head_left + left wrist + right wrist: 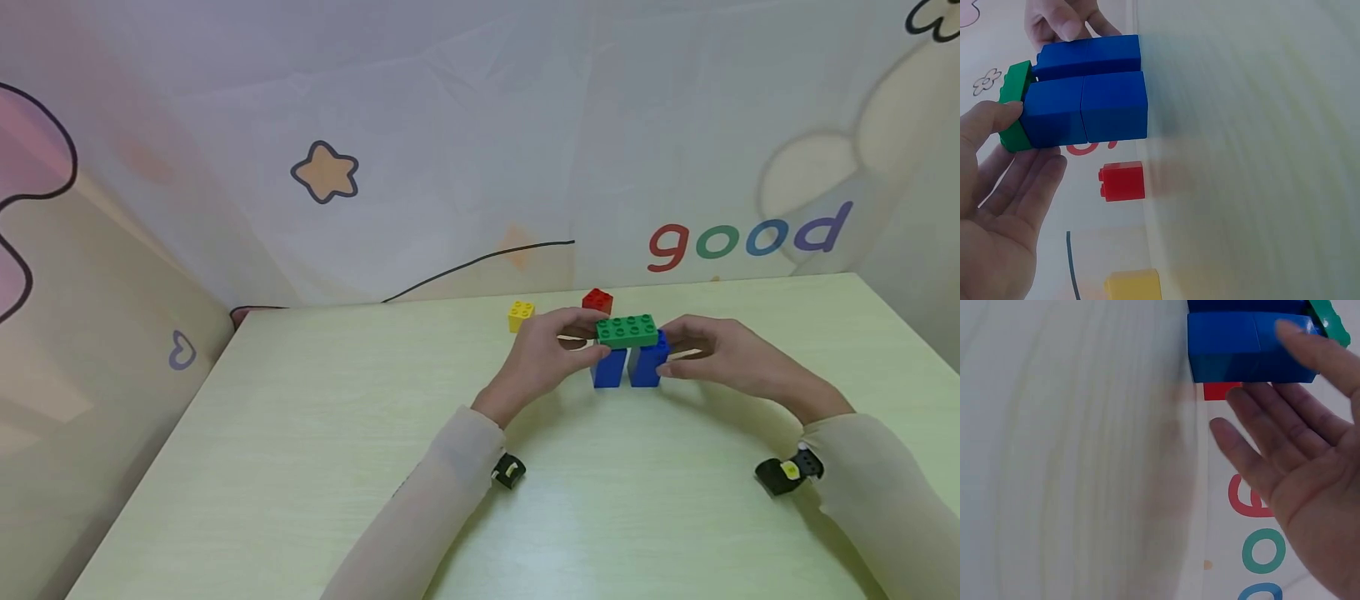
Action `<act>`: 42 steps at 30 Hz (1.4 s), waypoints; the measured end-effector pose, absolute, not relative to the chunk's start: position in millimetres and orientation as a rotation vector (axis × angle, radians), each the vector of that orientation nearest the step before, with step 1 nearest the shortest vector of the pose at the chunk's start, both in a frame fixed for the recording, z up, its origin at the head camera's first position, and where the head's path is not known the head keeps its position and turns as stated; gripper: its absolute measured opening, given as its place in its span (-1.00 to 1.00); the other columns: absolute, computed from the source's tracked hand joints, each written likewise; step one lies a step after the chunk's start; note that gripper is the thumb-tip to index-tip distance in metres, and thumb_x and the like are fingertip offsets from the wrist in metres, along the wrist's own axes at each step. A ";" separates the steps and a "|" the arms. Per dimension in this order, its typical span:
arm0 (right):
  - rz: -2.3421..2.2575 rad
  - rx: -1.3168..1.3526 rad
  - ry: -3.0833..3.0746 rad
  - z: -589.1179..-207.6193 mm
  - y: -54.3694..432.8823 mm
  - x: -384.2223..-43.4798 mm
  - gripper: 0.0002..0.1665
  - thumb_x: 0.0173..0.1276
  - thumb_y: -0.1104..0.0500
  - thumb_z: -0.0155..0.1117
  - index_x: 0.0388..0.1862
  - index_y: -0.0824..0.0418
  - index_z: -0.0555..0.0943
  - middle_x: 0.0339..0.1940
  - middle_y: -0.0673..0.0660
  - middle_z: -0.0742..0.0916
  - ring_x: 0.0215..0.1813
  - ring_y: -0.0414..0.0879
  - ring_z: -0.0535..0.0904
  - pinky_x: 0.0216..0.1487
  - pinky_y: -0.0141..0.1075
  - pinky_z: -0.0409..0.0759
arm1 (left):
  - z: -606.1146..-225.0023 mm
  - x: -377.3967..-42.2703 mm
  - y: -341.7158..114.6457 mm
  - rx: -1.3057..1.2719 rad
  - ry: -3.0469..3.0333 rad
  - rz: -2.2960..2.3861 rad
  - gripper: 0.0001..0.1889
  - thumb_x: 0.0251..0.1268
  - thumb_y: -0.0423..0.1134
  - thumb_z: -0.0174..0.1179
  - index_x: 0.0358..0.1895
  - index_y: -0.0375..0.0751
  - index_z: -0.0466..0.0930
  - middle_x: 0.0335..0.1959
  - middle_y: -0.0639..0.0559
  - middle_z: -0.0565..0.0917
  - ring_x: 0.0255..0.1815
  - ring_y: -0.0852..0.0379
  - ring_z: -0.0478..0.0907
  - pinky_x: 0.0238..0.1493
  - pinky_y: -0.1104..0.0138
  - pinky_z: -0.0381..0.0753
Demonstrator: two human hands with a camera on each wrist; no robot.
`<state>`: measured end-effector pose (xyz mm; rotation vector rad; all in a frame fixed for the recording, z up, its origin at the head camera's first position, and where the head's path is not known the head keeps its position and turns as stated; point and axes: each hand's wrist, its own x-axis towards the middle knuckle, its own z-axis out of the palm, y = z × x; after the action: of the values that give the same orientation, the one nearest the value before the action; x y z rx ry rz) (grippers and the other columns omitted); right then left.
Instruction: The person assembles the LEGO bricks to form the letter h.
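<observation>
A green brick (627,332) lies across the tops of two blue brick stacks, a left one (609,368) and a right one (647,365), with a narrow gap between them. My left hand (543,354) pinches the left end of the green brick, thumb in front and fingers behind, as the left wrist view shows. At the right stack, my right hand (723,358) has its thumb on the front of the upper blue brick (1282,344) and its other fingers around the back. Each stack is two bricks tall and upright on the table.
Behind the stacks stands a red brick (597,301), with a yellow brick (521,316) to its left, both near the back edge of the pale table (337,433). A printed backdrop (465,167) rises behind the table.
</observation>
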<state>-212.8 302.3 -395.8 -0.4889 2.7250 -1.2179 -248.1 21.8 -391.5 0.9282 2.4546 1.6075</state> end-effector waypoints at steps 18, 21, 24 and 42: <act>-1.395 -0.434 2.844 -380.2 288.1 -201.6 -0.42 0.65 -0.02 0.27 0.54 0.12 0.53 0.40 0.19 0.66 0.34 0.18 0.63 0.30 0.17 0.60 | -391.7 -248.6 22.2 0.955 2.501 1.555 -0.58 0.42 -0.36 0.43 0.31 -0.19 0.70 0.13 -0.04 0.73 0.12 -0.01 0.74 0.06 0.48 0.67; -1.389 -0.416 2.843 -380.9 288.6 -201.8 -0.44 0.65 -0.01 0.28 0.53 0.12 0.54 0.39 0.19 0.66 0.33 0.16 0.63 0.28 0.00 0.62 | -391.8 -248.6 22.2 0.958 2.505 1.549 -0.58 0.42 -0.35 0.43 0.31 -0.19 0.70 0.11 -0.03 0.74 0.11 0.01 0.74 0.05 0.49 0.67; -1.377 -0.421 2.846 -381.9 289.7 -202.4 -0.43 0.65 0.01 0.28 0.53 0.14 0.54 0.39 0.21 0.66 0.33 0.17 0.63 0.20 -0.29 0.59 | -392.3 -248.9 22.2 0.969 2.507 1.547 -0.58 0.42 -0.35 0.43 0.31 -0.19 0.70 0.11 -0.03 0.75 0.10 0.01 0.75 0.04 0.50 0.67; -1.392 -0.427 2.812 -383.2 291.2 -204.3 -0.42 0.63 0.03 0.30 0.52 0.19 0.53 0.37 0.29 0.66 0.36 0.32 0.59 0.28 0.34 0.55 | -392.1 -251.1 20.4 0.993 2.483 1.563 -0.56 0.41 -0.35 0.44 0.33 -0.24 0.69 0.14 -0.06 0.75 0.12 -0.05 0.74 0.02 0.52 0.66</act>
<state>-204.3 291.2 -383.2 -0.4274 2.8116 -1.3922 -251.1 20.4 -392.1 0.9930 2.4832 1.5630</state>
